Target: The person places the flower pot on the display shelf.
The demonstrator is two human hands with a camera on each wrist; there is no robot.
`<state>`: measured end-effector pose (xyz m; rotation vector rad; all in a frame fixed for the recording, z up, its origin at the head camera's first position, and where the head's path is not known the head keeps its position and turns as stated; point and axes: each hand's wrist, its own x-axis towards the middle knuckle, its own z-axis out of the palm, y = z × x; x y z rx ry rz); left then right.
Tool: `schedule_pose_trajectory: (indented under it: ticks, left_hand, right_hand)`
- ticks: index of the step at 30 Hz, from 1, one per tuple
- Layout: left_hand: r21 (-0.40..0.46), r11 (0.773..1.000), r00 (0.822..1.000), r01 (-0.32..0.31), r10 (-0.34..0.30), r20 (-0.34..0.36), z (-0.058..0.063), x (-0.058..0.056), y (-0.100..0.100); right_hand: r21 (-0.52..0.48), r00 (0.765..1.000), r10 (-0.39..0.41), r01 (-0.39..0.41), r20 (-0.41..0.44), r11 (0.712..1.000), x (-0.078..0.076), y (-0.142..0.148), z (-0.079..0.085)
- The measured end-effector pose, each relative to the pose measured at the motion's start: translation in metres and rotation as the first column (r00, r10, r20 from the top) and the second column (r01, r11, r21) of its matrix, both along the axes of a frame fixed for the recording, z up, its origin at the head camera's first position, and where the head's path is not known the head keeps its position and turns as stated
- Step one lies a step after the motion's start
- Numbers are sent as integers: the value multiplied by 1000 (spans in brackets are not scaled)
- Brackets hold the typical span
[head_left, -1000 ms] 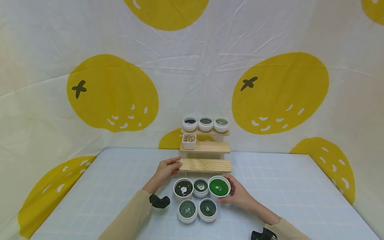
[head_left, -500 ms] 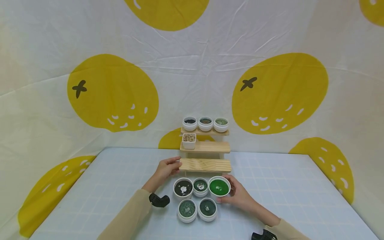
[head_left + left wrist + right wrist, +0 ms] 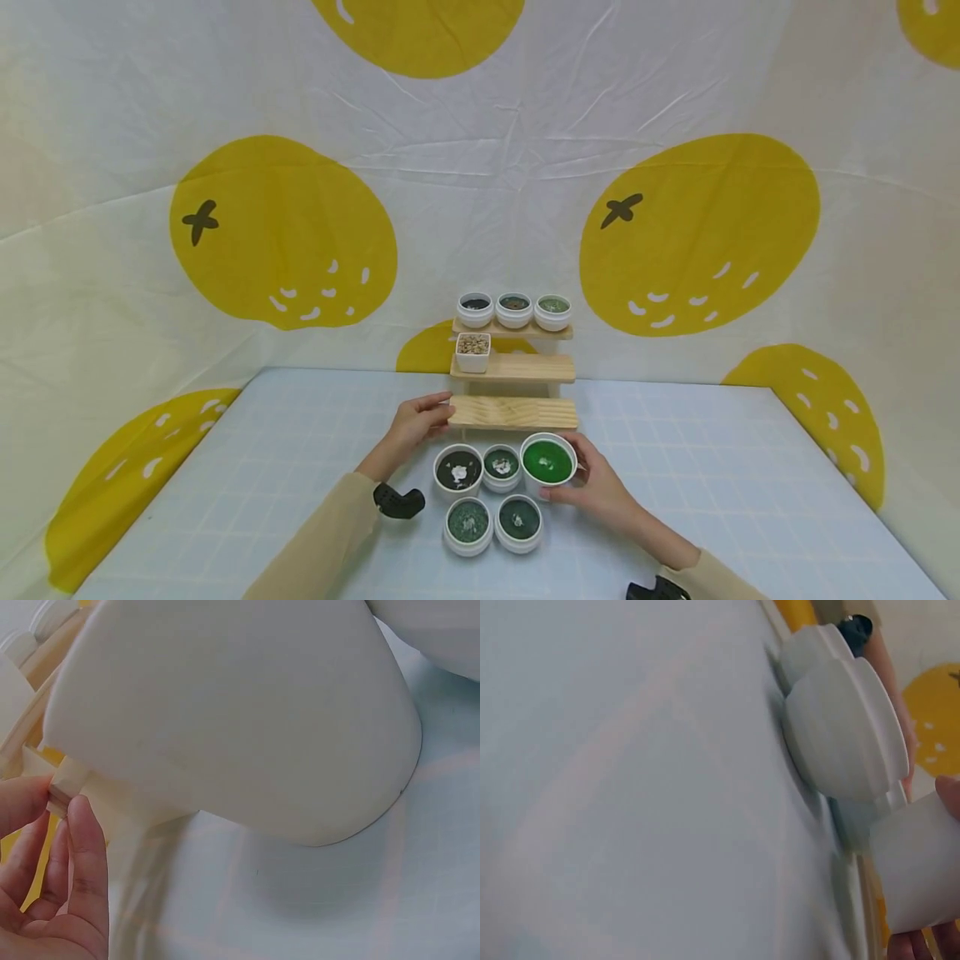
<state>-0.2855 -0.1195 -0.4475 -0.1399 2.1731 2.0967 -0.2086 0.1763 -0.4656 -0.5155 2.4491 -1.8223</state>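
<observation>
In the head view my right hand (image 3: pixel 600 490) grips a white cup (image 3: pixel 548 461) with a bright green surface inside. The right wrist view shows this cup (image 3: pixel 919 862) raised off the table, thumb and fingers on opposite sides. My left hand (image 3: pixel 408 427) is at the left end of the lowest board of a three-tier wooden stand (image 3: pixel 513 413). Seen from the left wrist, thumb and forefinger pinch that board's end (image 3: pixel 64 787). Left of the held cup stand a white cup with a dark inside (image 3: pixel 459 472) and a smaller green-filled bowl (image 3: pixel 501 467).
Two more white bowls with green insides, a left one (image 3: pixel 468 527) and a right one (image 3: pixel 519 524), stand in front. On the stand's top tier are three small bowls (image 3: pixel 513 311); its middle tier bears a square dish (image 3: pixel 472 353) of pale bits. A patterned cloth (image 3: pixel 487 208) hangs behind.
My right hand has lifted the bright green cup slightly and moved it a little toward the stand. The left hand and the other bowls stay where they were.
</observation>
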Motion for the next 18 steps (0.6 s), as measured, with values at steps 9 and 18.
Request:
schedule_pose_trajectory:
  ticks: [9, 18]
  left_hand:
    - [-23, 998, 997, -58, 60, 54, -4, -6, 4]
    - [-39, 997, 996, -67, 69, 51, -4, -5, 5]
  right_hand:
    - [8, 1000, -15, 15, -12, 1000, 0, -3, 9]
    - [50, 999, -17, 20, -50, 999, -6, -9, 27]
